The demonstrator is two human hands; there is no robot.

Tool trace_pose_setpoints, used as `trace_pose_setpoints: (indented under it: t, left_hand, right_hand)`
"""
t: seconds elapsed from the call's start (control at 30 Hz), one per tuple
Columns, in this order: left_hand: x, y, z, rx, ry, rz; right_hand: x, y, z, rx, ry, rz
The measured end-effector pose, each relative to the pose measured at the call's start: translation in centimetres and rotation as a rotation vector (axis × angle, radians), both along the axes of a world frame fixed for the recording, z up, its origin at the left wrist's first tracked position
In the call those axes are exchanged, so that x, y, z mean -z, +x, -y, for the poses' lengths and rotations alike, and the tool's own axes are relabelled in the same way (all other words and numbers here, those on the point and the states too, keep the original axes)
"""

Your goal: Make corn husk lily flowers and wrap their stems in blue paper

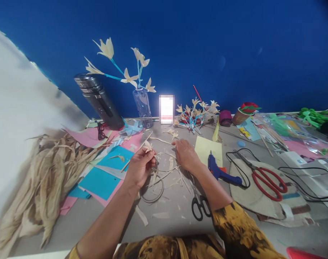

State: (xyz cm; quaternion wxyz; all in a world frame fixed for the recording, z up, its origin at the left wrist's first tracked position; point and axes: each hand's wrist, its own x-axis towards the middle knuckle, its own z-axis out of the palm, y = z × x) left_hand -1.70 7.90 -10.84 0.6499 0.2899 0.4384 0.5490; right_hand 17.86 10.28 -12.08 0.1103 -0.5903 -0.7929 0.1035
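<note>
Grey table (174, 226) beneath hands (140, 164); left holds flower (148, 145), petals pointing away.

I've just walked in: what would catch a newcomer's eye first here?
Probably the tall pale flowers on blue stems, standing in a clear bottle at the back before the blue wall. Next, perhaps, the heap of tan husks along the left side and, near the middle, the small pale flower pinched in the person's left hand.

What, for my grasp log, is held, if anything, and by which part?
Left hand: a small pale flower, pinched near its base. Right hand: whether it holds anything can't be told.
</note>
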Motion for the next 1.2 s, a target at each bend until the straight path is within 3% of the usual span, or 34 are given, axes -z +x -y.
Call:
trace_pose_setpoints:
  t: [0.13,0.33,0.47,0.6,0.77,0.83,1.0,1.2]
  left_hand:
    - [0.0,0.4,0.2,-0.045,0.066,-0.035]
    - [-0.2,0.6,0.5,-0.069,0.085,-0.043]
    - [0.2,0.6,0.7,-0.128,0.162,-0.186]
    - [0.7,0.5,0.8,-0.192,0.339,-0.397]
    - [0.9,0.4,1.0,-0.268,0.628,-0.664]
    - [0.8,0.3,1.2,-0.268,0.685,-0.738]
    - [0.7,0.3,1.4,-0.228,0.786,-0.892]
    - [0.7,0.7,1.4,-0.233,0.876,-0.969]
  right_hand:
    - [0.6,0.1,0.1,-0.035,-0.019,-0.079]
    - [1.6,-0.1,0.2,-0.077,0.106,-0.157]
    - [1.6,-0.2,0.0,-0.086,0.150,-0.197]
    - [1.8,0.0,-0.2,-0.138,0.216,-0.325]
    - [1.4,-0.2,0.3,-0.054,0.299,-0.609]
    - [0.9,-0.6,0.7,-0.022,0.222,-0.786]
    - [0.2,-1.1,2.0,0.014,-0.144,-1.226]
    - [-0.7,-1.7,3.2,-0.053,-0.291,-1.351]
